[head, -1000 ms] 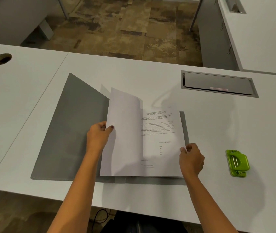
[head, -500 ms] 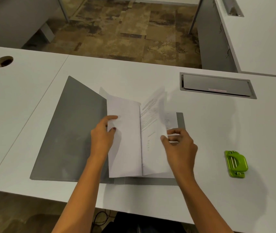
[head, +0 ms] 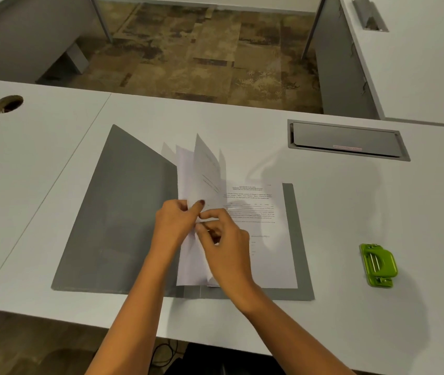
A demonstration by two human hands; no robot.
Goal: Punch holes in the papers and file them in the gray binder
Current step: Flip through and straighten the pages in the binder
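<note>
Right hand (head: 226,255) has crossed to the binder (head: 123,212) spine, its fingers (head: 215,213) pinching the papers (head: 204,169) that the left hand (head: 175,226) grips upright, probably to file them.

The open binder (head: 112,226) lay on the desk (head: 53,171), with the papers (head: 264,239) on its right half. The hole punch (head: 378,265) lay to the right of it, the cable hatch (head: 346,140) behind.

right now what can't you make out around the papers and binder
Head view:
- Fastener of the gray binder, any punched holes: covered by left hand, right hand, lifted sheets.
- Print on the flat page: too small to read.
- Count of lifted sheets: motion-blurred.
</note>
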